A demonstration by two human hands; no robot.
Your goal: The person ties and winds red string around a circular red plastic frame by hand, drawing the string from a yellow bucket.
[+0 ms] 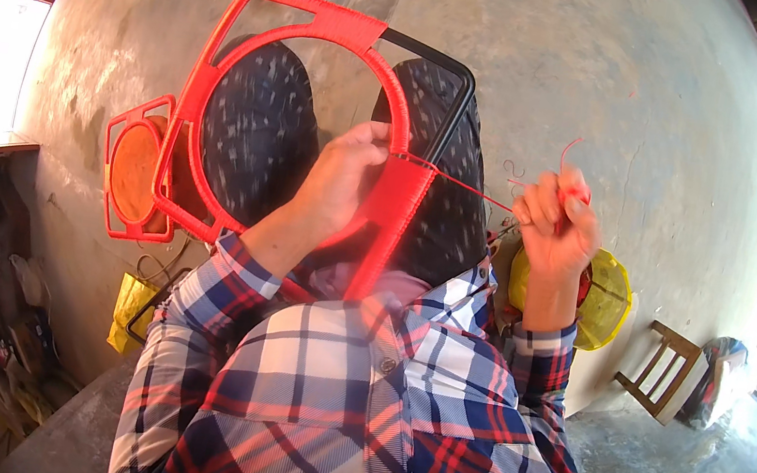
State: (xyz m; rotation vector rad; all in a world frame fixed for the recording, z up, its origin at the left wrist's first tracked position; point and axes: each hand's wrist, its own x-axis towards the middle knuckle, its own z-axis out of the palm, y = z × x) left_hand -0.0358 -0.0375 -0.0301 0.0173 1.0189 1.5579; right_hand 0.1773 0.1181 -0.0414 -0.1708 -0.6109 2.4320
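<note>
A squarish frame with a round inner ring (342, 24) rests across my lap, tilted. Red cord wraps most of it, while bare black tube (459, 111) shows at the upper right corner. My left hand (338, 177) is closed on the ring's right side, where the wrapping ends; some of its fingers are hidden behind the frame. From that spot a single red cord (478, 191) stretches tight to the right. My right hand (557, 219), raised off the frame, is closed round this cord, and a loose end curls up above the fingers.
On the left stands a similar red-wrapped frame (115, 148) around an orange-brown disc. A yellow bag (132, 302) lies below it. Close to my right forearm is a yellow basket (609, 300), with a small wooden stool (662, 372) farther right. Cord scraps lie on the grey floor.
</note>
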